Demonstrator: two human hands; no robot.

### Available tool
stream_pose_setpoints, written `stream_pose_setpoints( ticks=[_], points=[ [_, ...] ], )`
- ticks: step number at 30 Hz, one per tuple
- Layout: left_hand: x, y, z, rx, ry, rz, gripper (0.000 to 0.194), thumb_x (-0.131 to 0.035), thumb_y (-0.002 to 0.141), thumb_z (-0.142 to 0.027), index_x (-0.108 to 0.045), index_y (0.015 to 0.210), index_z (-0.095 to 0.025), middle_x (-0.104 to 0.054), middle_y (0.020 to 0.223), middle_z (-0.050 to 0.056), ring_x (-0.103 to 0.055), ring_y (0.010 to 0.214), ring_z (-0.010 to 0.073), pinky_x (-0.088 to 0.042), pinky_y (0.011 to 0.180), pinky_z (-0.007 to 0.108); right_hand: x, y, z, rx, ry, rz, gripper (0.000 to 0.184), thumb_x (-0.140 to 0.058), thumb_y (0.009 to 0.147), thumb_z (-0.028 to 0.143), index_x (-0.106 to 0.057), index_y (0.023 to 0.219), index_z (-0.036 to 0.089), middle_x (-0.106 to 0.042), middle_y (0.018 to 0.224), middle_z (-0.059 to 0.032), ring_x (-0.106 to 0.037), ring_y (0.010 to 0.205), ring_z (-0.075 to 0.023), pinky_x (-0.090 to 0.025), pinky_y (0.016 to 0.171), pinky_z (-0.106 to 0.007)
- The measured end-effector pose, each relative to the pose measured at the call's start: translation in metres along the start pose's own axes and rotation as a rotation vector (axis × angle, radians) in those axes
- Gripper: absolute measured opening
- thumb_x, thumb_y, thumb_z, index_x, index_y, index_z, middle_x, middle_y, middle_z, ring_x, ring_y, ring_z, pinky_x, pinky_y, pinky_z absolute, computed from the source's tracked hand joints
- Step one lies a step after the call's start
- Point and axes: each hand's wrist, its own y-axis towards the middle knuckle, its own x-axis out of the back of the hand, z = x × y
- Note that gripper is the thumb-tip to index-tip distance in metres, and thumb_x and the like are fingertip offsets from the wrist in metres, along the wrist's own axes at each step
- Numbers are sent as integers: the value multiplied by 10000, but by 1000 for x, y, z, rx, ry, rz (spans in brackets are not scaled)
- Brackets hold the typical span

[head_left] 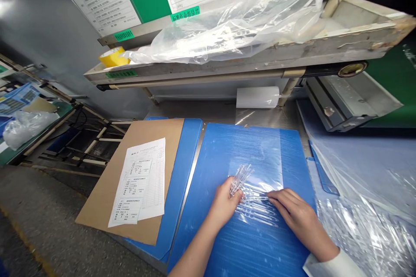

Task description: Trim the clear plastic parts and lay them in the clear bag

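Note:
My left hand is closed around a bunch of thin clear plastic sticks, whose upper ends fan out above the fingers. Beside it, on a sheet of clear film, more clear sticks lie roughly side by side. My right hand pinches the right end of one such clear stick between thumb and fingers; its left end reaches towards the left hand. Film and sticks rest on a blue plastic board. The exact shape of the sticks is too fine to make out.
A roll of clear film hangs behind the board. Brown cardboard with printed papers lies left. A heap of clear pieces lies right. Above, a shelf holds a plastic bag and yellow tape.

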Motion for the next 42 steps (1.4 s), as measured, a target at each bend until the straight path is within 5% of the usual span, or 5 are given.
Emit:
stream_pose_setpoints(
  ticks=[5, 12, 19, 30, 42],
  points=[
    [-2, 16, 4, -26, -75, -244, 185, -425, 836, -323, -460, 951, -182, -546, 720, -6, -541, 655, 117, -436, 651, 228, -2, 0, 0, -72, -22, -76, 191, -425, 887, 308, -602, 865, 240, -675, 786, -28, -637, 757, -177, -503, 687, -296],
    [-7, 20, 1, -50, -19, -257, 111, -524, 775, -251, -539, 862, -184, -561, 650, -22, -497, 577, 111, -369, 556, 208, -3, 4, -4, -379, 2, 22, 275, -395, 885, 403, -581, 756, 247, -614, 525, 52, -606, 461, -136, -456, 445, -224],
    [-8, 31, 4, -25, -120, -306, 129, -542, 751, -253, -504, 855, -185, -567, 642, -32, -461, 496, 87, -349, 500, 202, 1, 1, -9, -127, -114, -130, 193, -417, 882, 356, -583, 879, 257, -704, 840, 5, -669, 754, -165, -510, 663, -266],
    [8, 32, 7, 103, -437, -301, 357, -689, 574, -387, -492, 766, -159, -482, 594, -49, -436, 475, 59, -323, 461, 195, -9, -7, -20, -111, -145, -148, 174, -447, 882, 292, -600, 863, 210, -629, 811, -45, -582, 782, -194, -452, 723, -351],
    [7, 20, 3, 78, -243, -162, 317, -701, 600, -406, -552, 710, -148, -513, 550, -40, -440, 488, 79, -342, 507, 205, -11, -4, -20, -132, -130, -146, 196, -455, 872, 334, -613, 906, 224, -654, 859, -52, -586, 825, -212, -442, 778, -386]
  ],
)
